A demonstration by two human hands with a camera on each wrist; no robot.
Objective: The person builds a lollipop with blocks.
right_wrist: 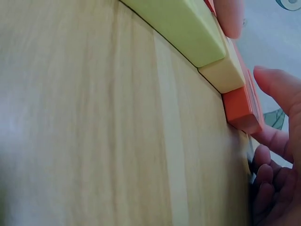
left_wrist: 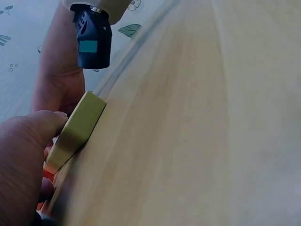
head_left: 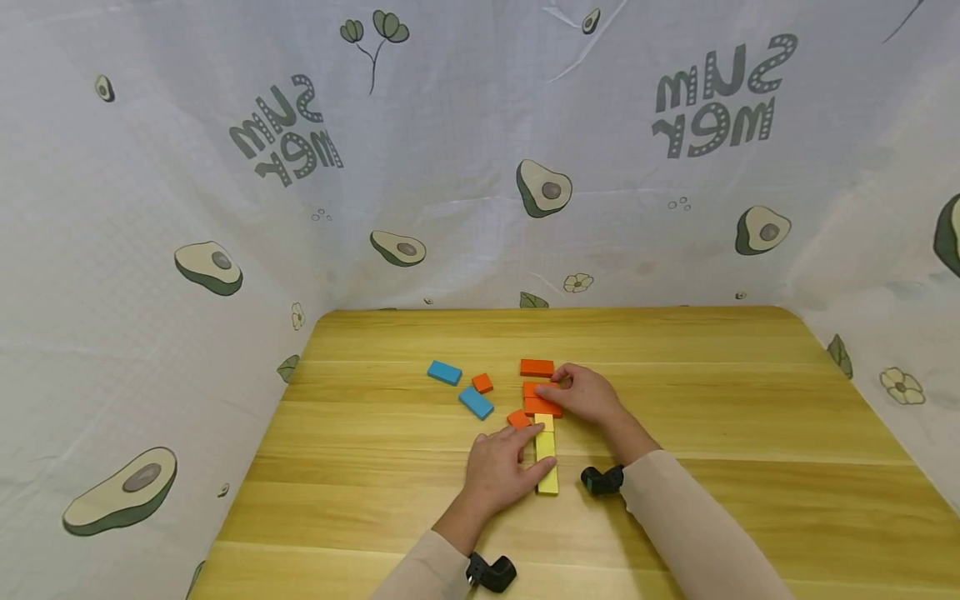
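My left hand (head_left: pixel 498 471) lies beside a column of yellow blocks, its index fingertip on a small pale-yellow block (head_left: pixel 543 422) and its thumb on the longer yellow block (head_left: pixel 548 481). In the left wrist view that thumb meets the yellow block (left_wrist: pixel 77 132). Two orange blocks lie across the column's far end. My right hand (head_left: pixel 592 396) pinches the farther orange block (head_left: pixel 530 388) between thumb and index finger, its other fingers curled. The nearer orange block (head_left: pixel 543 407) touches the pale-yellow one, with its end (right_wrist: pixel 242 110) facing the right wrist view.
Another orange block (head_left: pixel 537 367) lies just beyond. Left of the column are two blue blocks, one farther (head_left: pixel 445 372) and one nearer (head_left: pixel 476 402), and a small orange block (head_left: pixel 482 382). A second small orange piece (head_left: pixel 518 418) sits by my left fingers. Patterned cloth surrounds the wooden table (head_left: pixel 360 500).
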